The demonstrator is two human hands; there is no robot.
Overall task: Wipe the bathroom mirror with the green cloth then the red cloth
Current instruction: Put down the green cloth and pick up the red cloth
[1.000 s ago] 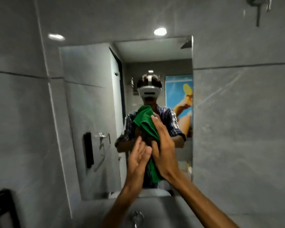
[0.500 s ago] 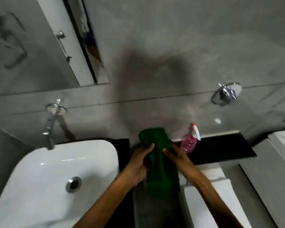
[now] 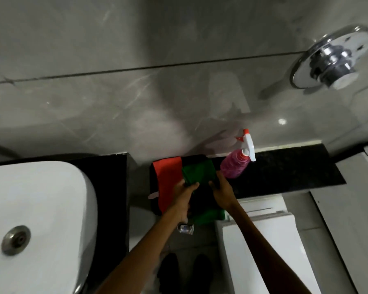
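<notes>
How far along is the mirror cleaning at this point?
Roughly halfway, I'd guess. A second ago both hands rubbed the mirror with the green cloth; now the left hand and right hand hold it low over the dark ledge, apparently putting it down. The red cloth lies there untouched beside a pink spray bottle. The red-cloth wipe is left.

A matt green cloth of soft fabric lies beside a matt red cloth, both on a dark, speckled stone table with a dull polish. A translucent pink plastic spray bottle has a smooth white and red plastic trigger. The wall tiles are grey, marbled and glossy, showing soft reflections. The basin is smooth glossy white ceramic with a brushed metal drain. A wall fitting is mirror-bright chrome.
</notes>
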